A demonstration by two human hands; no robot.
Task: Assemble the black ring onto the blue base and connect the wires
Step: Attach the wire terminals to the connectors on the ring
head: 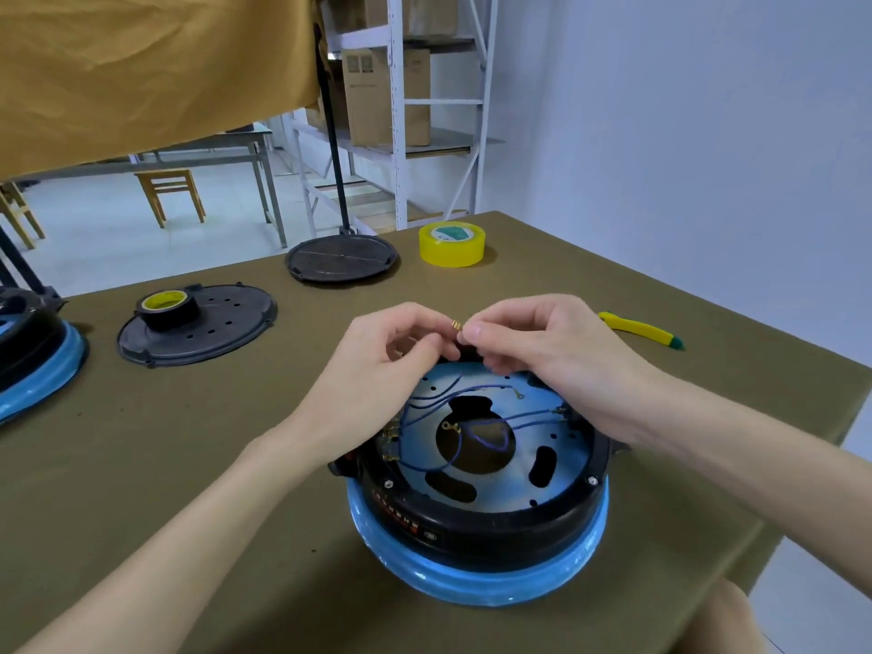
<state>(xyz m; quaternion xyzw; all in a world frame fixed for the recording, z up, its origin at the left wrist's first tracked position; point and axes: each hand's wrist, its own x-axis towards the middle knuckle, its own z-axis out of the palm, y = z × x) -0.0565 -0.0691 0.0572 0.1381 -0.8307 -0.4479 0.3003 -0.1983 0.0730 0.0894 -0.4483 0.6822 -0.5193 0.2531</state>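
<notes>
The blue base point(481, 578) stands upside down on the table in front of me, with the black ring point(476, 526) seated around its upper part. Several blue wires point(472, 417) with small metal terminals loop across the metal plate inside. My left hand point(377, 370) and my right hand point(557, 351) meet above the far rim. Between their fingertips they pinch a small brass connector point(456, 324). The far edge of the ring is hidden behind my fingers.
A black cover plate point(236, 332) with a black tape roll point(167, 309) lies at the left. Another black disc point(339, 259) and a yellow tape roll point(451, 244) sit further back. A yellow pen point(641, 330) lies at the right. A second blue-and-black unit point(33, 356) is at the left edge.
</notes>
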